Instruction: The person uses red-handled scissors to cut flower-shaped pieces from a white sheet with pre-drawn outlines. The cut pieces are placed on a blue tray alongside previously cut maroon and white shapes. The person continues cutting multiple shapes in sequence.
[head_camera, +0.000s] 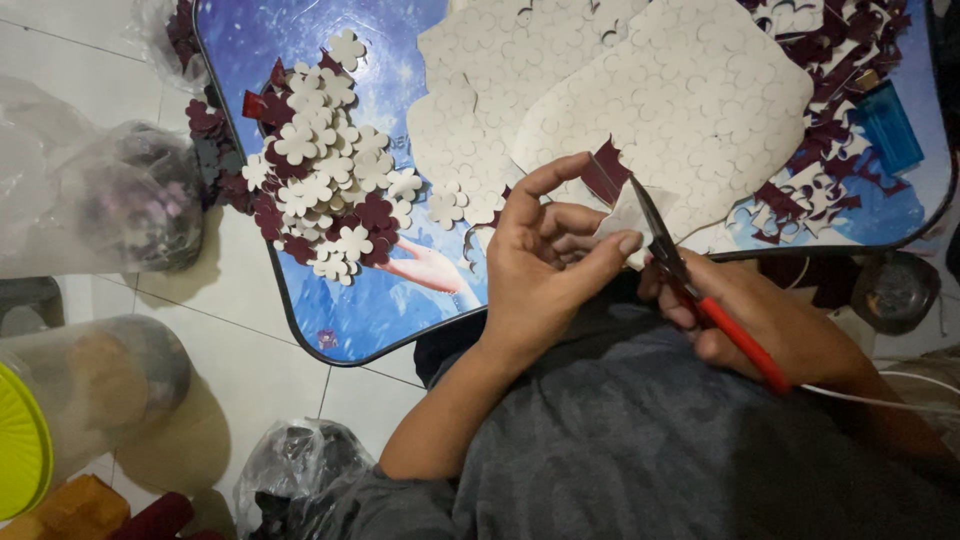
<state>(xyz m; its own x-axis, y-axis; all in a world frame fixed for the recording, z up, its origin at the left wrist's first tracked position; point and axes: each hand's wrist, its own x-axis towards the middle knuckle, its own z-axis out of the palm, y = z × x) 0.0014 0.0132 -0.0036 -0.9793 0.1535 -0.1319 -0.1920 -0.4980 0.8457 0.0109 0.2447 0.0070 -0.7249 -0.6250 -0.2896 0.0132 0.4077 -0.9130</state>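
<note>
A small white cut-out piece (622, 215) is pinched between the thumb and fingers of the left hand (545, 265), near the centre of the view and just over the near edge of the tabletop (300, 300). The blades of a pair of scissors (672, 262) are set against the right edge of that piece, at about three o'clock from it, and the red handles are gripped in the closed right hand (745, 320), which lies at four o'clock from the left hand. A dark maroon scrap (603, 172) is seen just above the pinched piece, at twelve o'clock. Large white sheets (660, 100) marked with flower outlines are spread across the tabletop at one o'clock from the hands. A heap of cut flower shapes (330, 160), white and maroon, is piled at ten o'clock, well apart from the hands. Maroon and white offcuts (830, 150) are scattered at two o'clock, beside a blue rectangular object (890, 125). On the tiled floor at the left, clear plastic bags (100, 200) are seen at nine o'clock, and a clear container with a yellow-green lid (20, 430) stands at eight o'clock. A grey shirt (650, 440) fills the lower part of the view
</note>
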